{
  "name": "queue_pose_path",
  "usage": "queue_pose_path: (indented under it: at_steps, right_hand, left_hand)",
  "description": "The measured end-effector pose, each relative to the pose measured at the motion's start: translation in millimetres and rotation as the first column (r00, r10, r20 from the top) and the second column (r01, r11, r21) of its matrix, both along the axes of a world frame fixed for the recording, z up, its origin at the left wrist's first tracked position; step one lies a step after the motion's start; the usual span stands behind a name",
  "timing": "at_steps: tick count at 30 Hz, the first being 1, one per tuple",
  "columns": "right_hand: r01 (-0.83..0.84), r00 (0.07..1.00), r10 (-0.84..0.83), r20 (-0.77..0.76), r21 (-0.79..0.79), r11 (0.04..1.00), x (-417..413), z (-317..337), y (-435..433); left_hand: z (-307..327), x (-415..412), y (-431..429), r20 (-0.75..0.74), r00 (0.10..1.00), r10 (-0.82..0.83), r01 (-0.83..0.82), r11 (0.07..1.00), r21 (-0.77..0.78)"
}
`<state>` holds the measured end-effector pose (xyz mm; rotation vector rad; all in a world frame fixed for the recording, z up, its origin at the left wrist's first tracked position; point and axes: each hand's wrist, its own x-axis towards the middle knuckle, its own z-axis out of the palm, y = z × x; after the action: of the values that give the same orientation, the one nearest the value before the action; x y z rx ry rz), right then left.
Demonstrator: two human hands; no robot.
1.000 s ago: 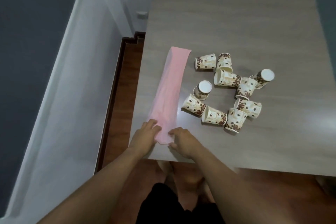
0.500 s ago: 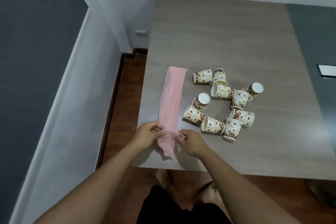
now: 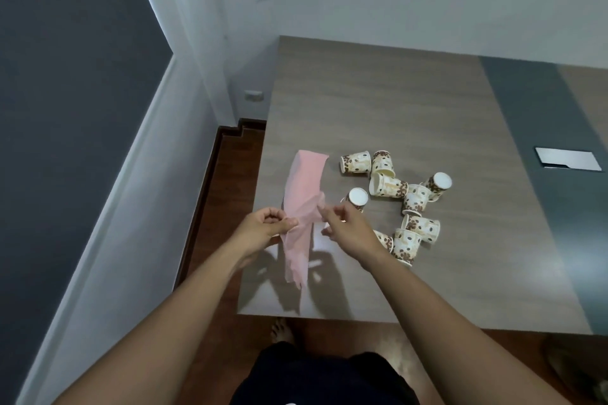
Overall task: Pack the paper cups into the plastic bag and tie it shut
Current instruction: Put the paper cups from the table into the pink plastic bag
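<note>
A long pink plastic bag is lifted off the grey table near its left edge. My left hand pinches the bag's left side at its middle. My right hand pinches the right side of the bag, close to the left hand. The bag's far end still lies on the table and its near end hangs down below my hands. Several paper cups with a brown bean print lie scattered to the right of the bag, most on their sides. One cup stands upside down just behind my right hand.
The table's near edge runs just below the hanging bag end. A white flat object lies at the table's right. A wall and wooden floor lie to the left. My bare foot shows under the table edge.
Both hands took hold of the bag's near end on the table, then raised it. The near end now hangs free below my hands, and my hands have moved slightly apart.
</note>
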<state>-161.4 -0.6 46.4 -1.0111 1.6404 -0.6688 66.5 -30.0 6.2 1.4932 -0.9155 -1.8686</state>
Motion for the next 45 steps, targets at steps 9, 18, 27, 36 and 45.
queue_pose_path:
  at_steps: [9, 18, 27, 36, 45]
  right_hand:
    - [-0.038, 0.996, 0.031, 0.086, 0.075, 0.996, 9, 5, 8]
    - [0.258, 0.931, -0.297, 0.215, 0.191, 0.947, -14, 4, -3]
    - [0.115, 0.977, -0.117, 0.18, 0.022, 0.993, -11, -1, -4]
    - [0.011, 0.998, -0.014, -0.056, -0.057, 0.998, -54, -19, -34]
    - [-0.033, 0.942, 0.03, -0.335, -0.004, 0.999, -109, -54, -78]
  left_hand:
    - [13, -18, 5, 0.063, 0.978, -0.197, 0.201, 0.977, -0.077]
    - [-10, 7, -7, 0.656, 0.753, 0.044, 0.168, 0.952, -0.257]
    - [12, -11, -13, 0.751, 0.579, -0.316, 0.738, 0.594, -0.319]
    - [3, -30, -12, 0.653, 0.756, 0.03, 0.367, 0.807, -0.463]
    - [8, 0, -30, 0.814, 0.574, -0.095, 0.453, 0.864, -0.218]
